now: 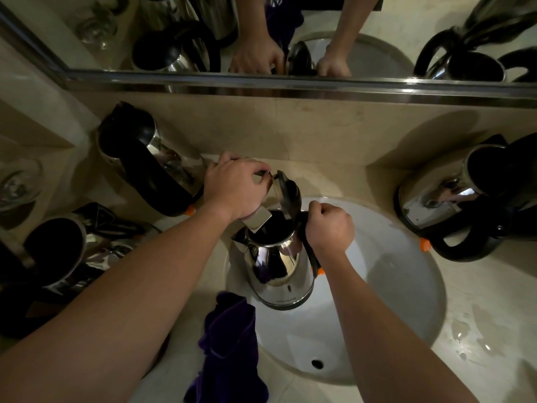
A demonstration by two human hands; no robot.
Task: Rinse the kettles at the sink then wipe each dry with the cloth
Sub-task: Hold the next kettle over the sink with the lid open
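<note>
A steel kettle (277, 266) with its black lid (287, 194) raised stands in the white sink (392, 286), under the flat chrome tap spout (257, 222). My right hand (329, 223) grips the kettle's black handle. At the back of the basin my left hand (232, 184) holds the tap lever. A dark purple cloth (229, 344) hangs over the sink's front left rim. No running water shows.
Two steel kettles stand on the counter at the left (151, 170) (64, 251) and one at the right (453, 196). A glass (17, 184) sits far left. A mirror (290, 33) runs along the back wall. Water drops (462, 335) lie on the counter at the right.
</note>
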